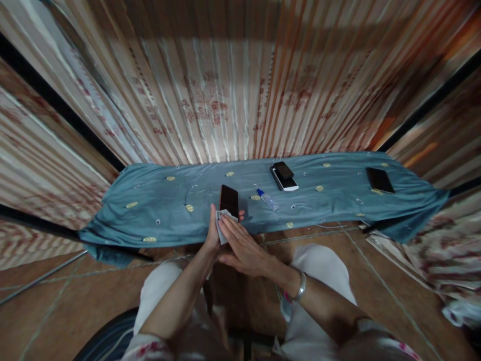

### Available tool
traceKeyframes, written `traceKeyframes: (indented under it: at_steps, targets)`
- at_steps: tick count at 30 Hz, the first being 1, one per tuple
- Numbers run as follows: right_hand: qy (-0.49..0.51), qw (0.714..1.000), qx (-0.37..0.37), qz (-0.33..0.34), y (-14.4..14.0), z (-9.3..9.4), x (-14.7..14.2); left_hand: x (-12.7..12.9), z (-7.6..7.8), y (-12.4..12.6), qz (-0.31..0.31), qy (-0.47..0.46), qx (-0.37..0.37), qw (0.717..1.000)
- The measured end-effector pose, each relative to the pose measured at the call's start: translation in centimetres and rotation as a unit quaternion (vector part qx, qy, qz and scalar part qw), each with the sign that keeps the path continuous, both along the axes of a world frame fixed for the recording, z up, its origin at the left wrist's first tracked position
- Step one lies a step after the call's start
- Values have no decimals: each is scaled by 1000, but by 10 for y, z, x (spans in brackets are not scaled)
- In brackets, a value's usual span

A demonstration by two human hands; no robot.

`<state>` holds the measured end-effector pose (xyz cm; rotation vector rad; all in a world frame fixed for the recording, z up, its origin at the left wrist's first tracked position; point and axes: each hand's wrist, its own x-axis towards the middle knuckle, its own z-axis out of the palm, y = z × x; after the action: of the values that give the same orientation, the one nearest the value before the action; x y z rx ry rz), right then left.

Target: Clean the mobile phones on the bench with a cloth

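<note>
My left hand (211,235) holds a dark phone (229,199) upright by its lower end, over the near edge of a table draped in blue cloth (158,210). My right hand (242,248) lies flat against the phone's lower part, pressing a small white cloth (222,220) onto it. Only the upper half of the phone shows above the hands.
On the blue cloth lie a small clear bottle with a blue cap (266,198), two stacked phones (284,176) and a single dark phone (380,180) at the far right. A pleated patterned curtain (225,100) hangs behind. Tiled floor lies below.
</note>
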<state>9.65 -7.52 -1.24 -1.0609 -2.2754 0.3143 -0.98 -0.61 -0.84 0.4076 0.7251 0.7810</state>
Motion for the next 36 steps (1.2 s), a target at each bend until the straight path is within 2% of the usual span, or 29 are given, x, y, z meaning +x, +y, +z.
traceKeyframes:
  at_steps: [6,10,12,20,26,31,36]
  targets:
    - [-12,1000,-1,-29,2,3,3,-5,11,7,41,25,32,998]
    - [-19,997,-8,-71,8,0,8,0,14,14,154,6,74,985]
    - [-19,996,-16,-89,12,-2,11,4,15,14,175,-8,72,982]
    - [21,986,-17,-166,34,-2,34,11,20,-6,85,-28,50,995]
    - [36,974,-21,-222,46,-3,50,17,22,-17,69,-4,15,997]
    - [41,974,-13,-222,48,1,51,21,21,-25,31,15,2,999]
    - [46,978,-25,-200,47,8,45,24,16,-26,36,28,3,999]
